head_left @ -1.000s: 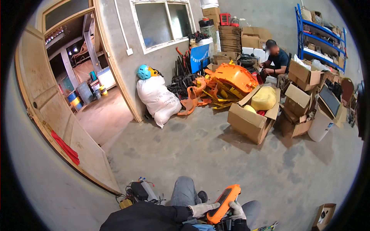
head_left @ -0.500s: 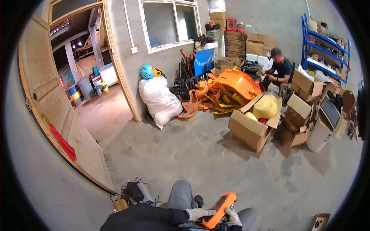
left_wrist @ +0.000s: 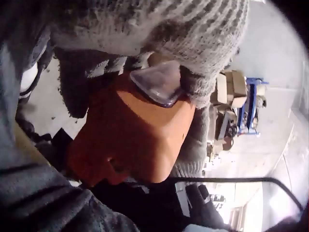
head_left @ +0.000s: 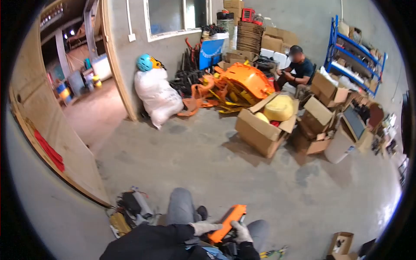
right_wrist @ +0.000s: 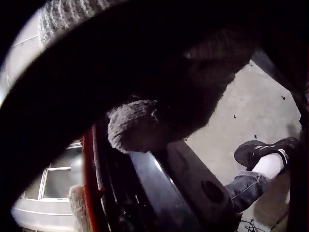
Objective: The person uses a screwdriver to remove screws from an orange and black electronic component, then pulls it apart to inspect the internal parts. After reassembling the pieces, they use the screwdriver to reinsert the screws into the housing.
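Both hands wear knitted work gloves and hold an orange plastic casing (head_left: 228,223) over the lap. The left hand (head_left: 206,228) grips its left side. In the left wrist view, the left glove (left_wrist: 193,38) lies across the end of the casing (left_wrist: 140,130), beside a clear lens-like piece (left_wrist: 159,83) set in it. The right hand (head_left: 242,232) holds the other side. Close up in the right wrist view, a gloved fingertip (right_wrist: 133,126) presses by a shiny dark part (right_wrist: 161,186) alongside the orange edge; much of this hand is in shadow.
Left of the legs lie a black and grey device with cables (head_left: 135,203) and a brassy block (head_left: 119,223). Pliers (head_left: 274,252) and a small open box (head_left: 340,243) are at right. Ahead stand cartons (head_left: 258,132), orange shells (head_left: 247,80), a white sack (head_left: 158,97) and a seated person (head_left: 299,69).
The head view has swung right and down, so the room shifts left and up. The casing has turned: its dark face showed before, and now mostly plain orange shows. Both hands keep hold.
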Demonstrator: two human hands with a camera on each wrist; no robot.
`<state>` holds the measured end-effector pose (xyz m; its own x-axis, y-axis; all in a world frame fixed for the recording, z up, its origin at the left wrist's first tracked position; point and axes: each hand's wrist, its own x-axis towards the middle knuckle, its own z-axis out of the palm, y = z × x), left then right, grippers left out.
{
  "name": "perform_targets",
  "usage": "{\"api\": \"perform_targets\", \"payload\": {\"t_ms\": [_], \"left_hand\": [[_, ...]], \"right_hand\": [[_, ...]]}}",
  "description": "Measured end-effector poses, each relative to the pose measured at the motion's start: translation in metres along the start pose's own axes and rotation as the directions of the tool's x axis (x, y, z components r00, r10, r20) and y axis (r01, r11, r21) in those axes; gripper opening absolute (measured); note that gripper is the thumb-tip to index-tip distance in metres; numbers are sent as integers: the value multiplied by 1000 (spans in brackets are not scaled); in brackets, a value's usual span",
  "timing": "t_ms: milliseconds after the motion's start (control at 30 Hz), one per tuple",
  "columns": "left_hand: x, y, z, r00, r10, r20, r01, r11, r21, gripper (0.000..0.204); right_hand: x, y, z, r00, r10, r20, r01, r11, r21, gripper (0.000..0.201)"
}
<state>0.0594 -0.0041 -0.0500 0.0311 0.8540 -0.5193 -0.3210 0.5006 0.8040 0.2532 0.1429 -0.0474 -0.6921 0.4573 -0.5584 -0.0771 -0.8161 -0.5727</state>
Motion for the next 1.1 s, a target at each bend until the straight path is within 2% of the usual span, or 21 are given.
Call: {"api": "perform_targets", "payload": {"t_ms": [33, 100, 167, 200, 233, 267, 333, 400, 500, 600, 633, 700, 767, 933, 1033, 1100], "left_hand": [[-3, 5, 0, 996, -85, 2, 85, 995, -50, 80], [-5, 18, 3, 996, -89, -6, 89, 996, -12, 76], [0, 20, 3, 998, 57, -5, -57, 998, 19, 74], [16, 5, -7, 999, 35, 26, -35, 999, -2, 75], [21, 8, -7, 998, 11, 55, -10, 1000, -19, 76], [22, 9, -8, 997, 52, 52, -55, 996, 63, 75], [21, 12, -4, 999, -33, 13, 33, 999, -3, 75], [-5, 43, 10, 992, -129, -4, 129, 991, -24, 75], [39, -26, -22, 997, -81, -13, 82, 993, 83, 70], [22, -15, -20, 999, -37, 39, 40, 997, -65, 71], [17, -12, -21, 998, -33, 48, 38, 993, -111, 71], [13, -11, -22, 1000, -16, 27, 20, 987, -159, 68], [7, -5, -21, 1000, -4, 31, 10, 980, -201, 65], [-17, 22, -14, 999, -42, -15, 40, 994, -103, 69], [-14, 26, -14, 996, -94, 0, 94, 995, -36, 72], [-4, 18, -14, 996, -71, -59, 72, 997, 0, 73]], "right_hand": [[0, 0, 1, 1000, -2, -12, 2, 1000, -23, 46], [-1, 1, 0, 999, 21, -28, -20, 1000, 4, 44], [3, 3, -3, 999, 5, -45, -6, 1000, -3, 42], [0, 3, -3, 998, 0, -68, 1, 1000, 13, 40], [2, 4, -5, 995, -11, -103, 7, 999, -40, 39], [2, 2, -10, 991, 9, -133, -20, 996, -84, 38], [2, 3, -16, 987, 30, -160, -51, 991, -126, 38], [11, 9, -27, 988, 34, -151, -54, 990, -131, 39], [8, 13, -13, 987, -2, -158, -15, 994, -108, 38], [-2, 6, 14, 987, -5, -163, -20, 988, -151, 39], [15, 15, -2, 992, -20, -123, -4, 982, -189, 41], [14, 12, 7, 987, -2, -158, -33, 976, -217, 43], [17, 14, 9, 992, 20, -127, -43, 984, -175, 44], [15, 15, 10, 990, 29, -135, -53, 984, -170, 44], [12, 12, 11, 988, 15, -156, -43, 984, -173, 46], [6, 9, 15, 986, 14, -168, -42, 985, -166, 48]]}}
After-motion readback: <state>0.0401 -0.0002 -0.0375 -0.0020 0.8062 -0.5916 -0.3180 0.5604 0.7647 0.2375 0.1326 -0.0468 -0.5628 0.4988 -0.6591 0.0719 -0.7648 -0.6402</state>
